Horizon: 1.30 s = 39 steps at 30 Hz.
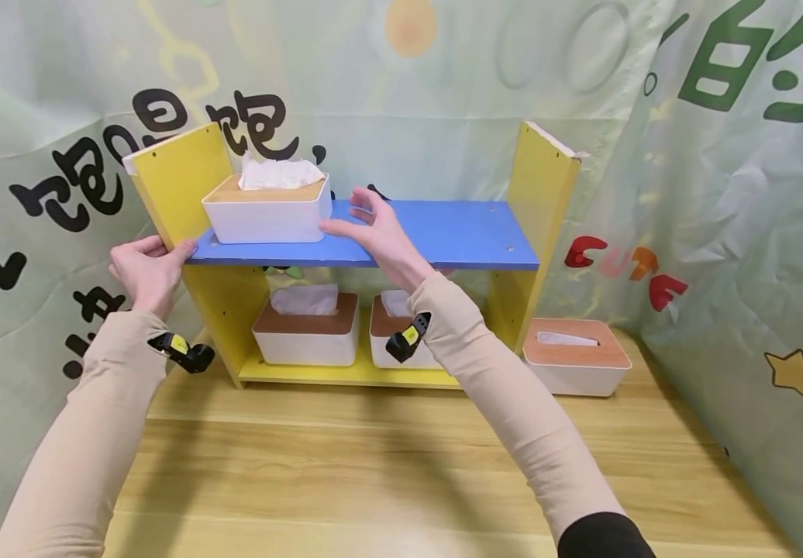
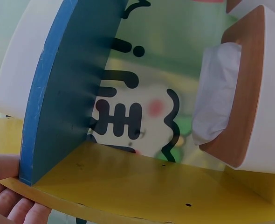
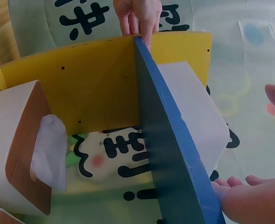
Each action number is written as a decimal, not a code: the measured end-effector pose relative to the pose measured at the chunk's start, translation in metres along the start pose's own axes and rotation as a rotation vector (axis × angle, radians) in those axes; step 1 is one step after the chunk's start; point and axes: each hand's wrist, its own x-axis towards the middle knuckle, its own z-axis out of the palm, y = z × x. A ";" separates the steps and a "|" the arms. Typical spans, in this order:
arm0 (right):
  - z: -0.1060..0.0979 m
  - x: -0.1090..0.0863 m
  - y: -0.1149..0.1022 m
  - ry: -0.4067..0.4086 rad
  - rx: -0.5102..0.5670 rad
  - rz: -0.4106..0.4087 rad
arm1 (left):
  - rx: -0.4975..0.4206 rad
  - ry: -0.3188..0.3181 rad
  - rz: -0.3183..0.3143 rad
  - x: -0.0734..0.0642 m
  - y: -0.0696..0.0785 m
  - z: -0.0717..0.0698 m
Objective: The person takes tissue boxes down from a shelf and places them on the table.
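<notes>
The top box is white, with a wood lid and tissue poking out. It sits at the left end of the blue shelf, near the left board. Its long way runs left to right along the shelf, so a short end faces the right hand. From that hand's fingers, the top box lies to the left, just beside the thumb. The right hand is the nearer one. Its thumb and fingers are wide apart and hold nothing; I can't tell if the thumb touches. The left hand pinches the left board's front edge, with its thumb at the shelf's end. Below, the left low box and right low box sit on the yellow bottom. The side box sits on the table, to the right.
</notes>
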 end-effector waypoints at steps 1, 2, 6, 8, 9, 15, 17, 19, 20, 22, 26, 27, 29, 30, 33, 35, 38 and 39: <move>0.001 0.002 -0.001 -0.002 -0.002 0.007 | -0.005 -0.001 -0.001 0.000 0.000 0.000; 0.002 0.005 -0.001 -0.002 -0.005 0.014 | -0.009 0.000 -0.001 0.000 0.000 0.000; 0.007 0.016 -0.002 0.009 -0.032 0.038 | -0.016 0.001 -0.009 0.000 0.000 0.000; 0.009 0.023 -0.002 0.013 -0.048 0.050 | -0.013 0.003 -0.011 0.000 0.000 0.000; 0.010 0.027 -0.002 0.014 -0.056 0.058 | -0.015 0.002 -0.015 0.000 0.000 0.000; 0.020 0.046 0.000 0.000 -0.089 0.103 | -0.013 0.009 -0.013 0.001 0.000 -0.001; 0.022 0.051 0.001 0.005 -0.106 0.108 | -0.011 0.013 -0.011 0.002 0.000 -0.001; 0.025 0.056 0.002 0.017 -0.120 0.106 | 0.001 0.014 -0.009 0.002 0.000 -0.001; 0.026 0.058 0.003 0.023 -0.130 0.103 | 0.010 0.016 -0.006 0.001 0.000 -0.001; 0.026 0.061 0.004 0.026 -0.141 0.092 | 0.024 0.011 -0.003 0.001 0.000 -0.001; 0.023 0.067 0.004 -0.001 -0.152 0.080 | 0.002 -0.003 -0.017 -0.002 0.001 0.000; 0.022 0.069 0.005 -0.011 -0.158 0.079 | -0.003 -0.006 -0.020 -0.002 0.001 0.001; 0.019 0.072 0.005 -0.029 -0.174 0.081 | -0.018 -0.006 -0.039 -0.002 0.001 0.001; 0.019 0.074 0.006 -0.037 -0.176 0.080 | -0.024 -0.002 -0.050 -0.002 0.001 0.001; 0.018 0.080 0.007 -0.051 -0.190 0.092 | -0.008 -0.001 -0.062 -0.002 0.001 0.001; 0.018 0.083 0.007 -0.063 -0.189 0.104 | -0.018 0.001 -0.070 -0.001 0.001 0.000; 0.019 0.089 0.007 -0.072 -0.194 0.108 | -0.003 0.007 -0.055 0.000 0.001 0.000; 0.019 0.090 0.007 -0.077 -0.192 0.104 | -0.016 0.009 -0.057 0.000 0.001 0.000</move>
